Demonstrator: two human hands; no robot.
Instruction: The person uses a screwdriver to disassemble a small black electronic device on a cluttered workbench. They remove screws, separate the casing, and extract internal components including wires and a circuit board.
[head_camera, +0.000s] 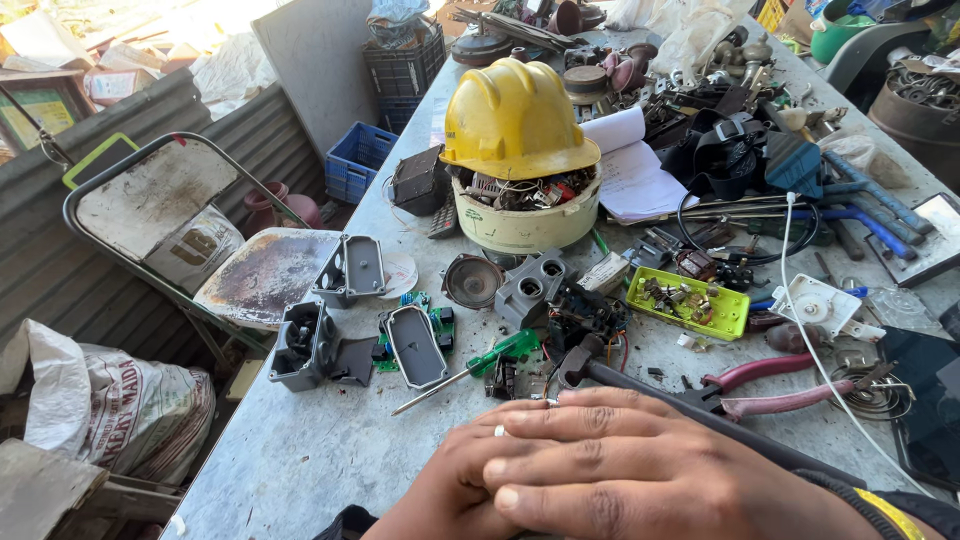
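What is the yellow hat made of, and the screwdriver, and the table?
The hard hat looks like glossy yellow plastic: smooth, moulded ridges, soft shine. The screwdriver seems to have a see-through green plastic handle and a thin, grey metal shaft. The table is probably sheet metal, dull grey with scuffs and stains. Both hands, right over left, rest on it, holding nothing.

yellow hard hat (515, 118), green-handled screwdriver (470, 370), pink-handled pliers (770, 385), blue crate (356, 160), lime tray (690, 303)
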